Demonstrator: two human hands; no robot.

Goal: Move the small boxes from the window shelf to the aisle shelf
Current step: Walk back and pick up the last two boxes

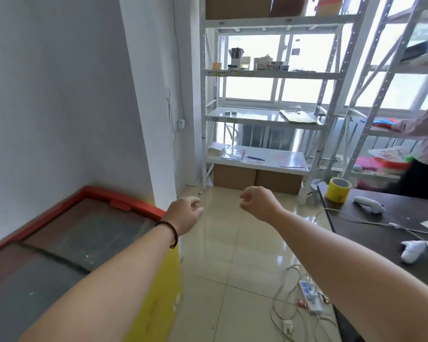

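Note:
A white metal window shelf (265, 75) stands ahead against the bright window. Several small boxes (269, 64) sit on its upper level, and two tiny ones (230, 112) lie on the level below. A second white rack, the aisle shelf (371, 99), runs along the right. My left hand (184, 213), with a bead bracelet on the wrist, and my right hand (257, 202) are both stretched forward over the tiled floor, fingers loosely curled and apart, holding nothing. Both hands are well short of the shelves.
A red-rimmed chest freezer (89, 233) with a yellow side fills the left. A dark table (386, 218) at right carries yellow tape (338, 190), a white controller and cables. A power strip and wires (309, 294) lie on the floor. Another person (425, 149) stands at the aisle shelf.

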